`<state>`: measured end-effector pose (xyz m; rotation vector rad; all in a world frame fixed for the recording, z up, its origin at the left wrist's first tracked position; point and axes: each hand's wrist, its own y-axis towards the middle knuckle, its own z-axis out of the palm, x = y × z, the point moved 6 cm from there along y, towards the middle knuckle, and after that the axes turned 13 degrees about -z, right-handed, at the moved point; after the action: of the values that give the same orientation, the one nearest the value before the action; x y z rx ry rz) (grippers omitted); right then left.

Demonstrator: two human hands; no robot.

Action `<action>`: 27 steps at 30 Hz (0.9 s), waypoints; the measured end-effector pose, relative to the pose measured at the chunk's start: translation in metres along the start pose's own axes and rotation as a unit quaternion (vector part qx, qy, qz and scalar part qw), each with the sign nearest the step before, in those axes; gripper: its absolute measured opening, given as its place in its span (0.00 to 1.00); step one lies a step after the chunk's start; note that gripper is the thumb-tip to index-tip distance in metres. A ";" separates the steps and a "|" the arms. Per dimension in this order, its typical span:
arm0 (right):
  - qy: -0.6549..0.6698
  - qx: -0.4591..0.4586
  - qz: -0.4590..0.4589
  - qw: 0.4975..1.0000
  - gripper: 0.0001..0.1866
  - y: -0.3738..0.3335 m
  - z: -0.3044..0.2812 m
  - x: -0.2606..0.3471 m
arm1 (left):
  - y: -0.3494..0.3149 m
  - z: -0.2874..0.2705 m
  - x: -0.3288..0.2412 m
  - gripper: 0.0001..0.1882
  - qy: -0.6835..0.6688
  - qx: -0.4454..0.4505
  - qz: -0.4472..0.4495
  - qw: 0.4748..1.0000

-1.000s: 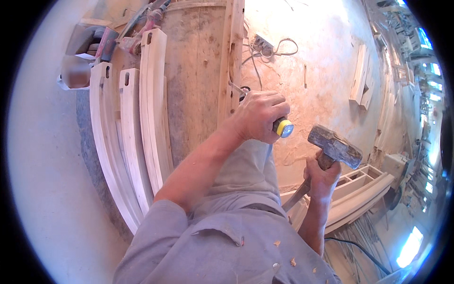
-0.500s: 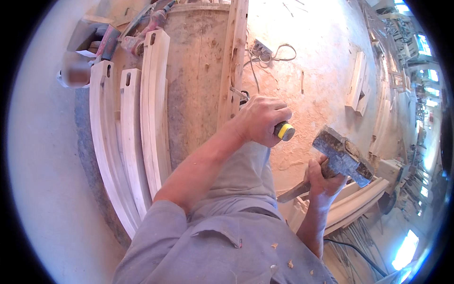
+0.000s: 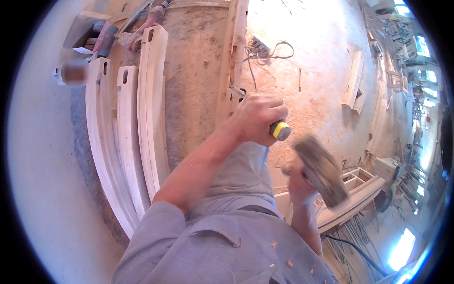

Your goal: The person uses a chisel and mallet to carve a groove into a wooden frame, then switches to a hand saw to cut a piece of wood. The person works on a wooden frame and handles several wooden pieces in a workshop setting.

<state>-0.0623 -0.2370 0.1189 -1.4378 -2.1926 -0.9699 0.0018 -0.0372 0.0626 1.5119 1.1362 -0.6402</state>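
My left hand point(image 3: 259, 116) is wrapped round a chisel point(image 3: 281, 130), whose dark handle with a yellow band pokes out at the thumb side. Beyond the fist, its metal end meets a long wooden beam point(image 3: 231, 61) that has slots cut in it. My right hand point(image 3: 301, 183) grips a hammer point(image 3: 322, 171) with a heavy block-shaped head, held to the right of the chisel and apart from it. Both the hammer and that hand are smeared by motion. My left hand hides the middle of the chisel.
Three pale slotted wooden posts point(image 3: 152, 109) lie on my left. Behind them are a box point(image 3: 105, 40) and a reddish power tool point(image 3: 153, 18). A power strip with a cord point(image 3: 259, 46) rests on the dusty floor. Wooden pieces point(image 3: 352, 78) and a stack of timber point(image 3: 352, 203) lie to the right.
The hammer has swung left and its head has turned, coming nearer to the chisel handle. My left hand keeps its hold in nearly the same place. The whole view has shifted slightly.
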 end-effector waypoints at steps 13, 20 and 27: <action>0.004 0.034 0.093 0.995 0.05 -0.016 0.000 -0.009 | -0.032 -0.012 -0.009 0.16 0.003 0.033 0.042 0.999; 0.046 0.011 0.110 0.993 0.07 -0.013 -0.001 -0.020 | -0.019 -0.004 -0.021 0.15 0.002 0.018 0.055 0.998; 0.053 0.017 0.124 0.991 0.09 -0.013 -0.002 -0.030 | -0.020 -0.003 -0.003 0.14 0.016 0.016 0.019 1.000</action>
<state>-0.0618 -0.2618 0.0977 -1.5604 -1.8910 -0.8952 -0.0177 -0.0358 0.0576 1.5733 1.1238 -0.6131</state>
